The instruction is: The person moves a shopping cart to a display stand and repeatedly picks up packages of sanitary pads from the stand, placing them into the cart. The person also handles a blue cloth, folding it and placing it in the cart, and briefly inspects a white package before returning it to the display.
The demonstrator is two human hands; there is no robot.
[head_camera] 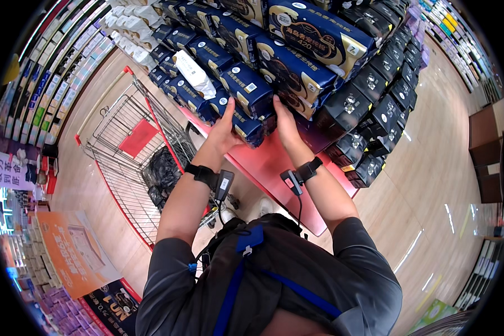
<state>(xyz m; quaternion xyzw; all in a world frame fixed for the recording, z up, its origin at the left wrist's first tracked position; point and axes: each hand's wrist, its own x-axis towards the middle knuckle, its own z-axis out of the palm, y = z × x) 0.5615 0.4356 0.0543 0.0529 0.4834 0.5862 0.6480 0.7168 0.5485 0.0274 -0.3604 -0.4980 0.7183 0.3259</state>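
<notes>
My left hand [224,129] and my right hand [285,121] flank a small column of navy-and-gold, plastic-wrapped packs at the front of a display. Between them is the lower navy pack [248,126], pressed from both sides. Another navy pack [246,89] rests on top of it, near my thumbs. My left fingers curl partly out of sight under the lower pack. Just left of the column, a white pack [194,74] lies across more navy packs. Larger navy packs [296,69] are piled behind my right hand. Below my hands is the red display surface [273,176].
Left of the display stands a wire shopping cart [122,168] holding a black plastic bag [166,172]. Black packs [346,107] are stacked on the right. Stocked shelves [54,80] line the left side, with an orange poster [75,252] lower down. Brown boxes [487,147] stand far right.
</notes>
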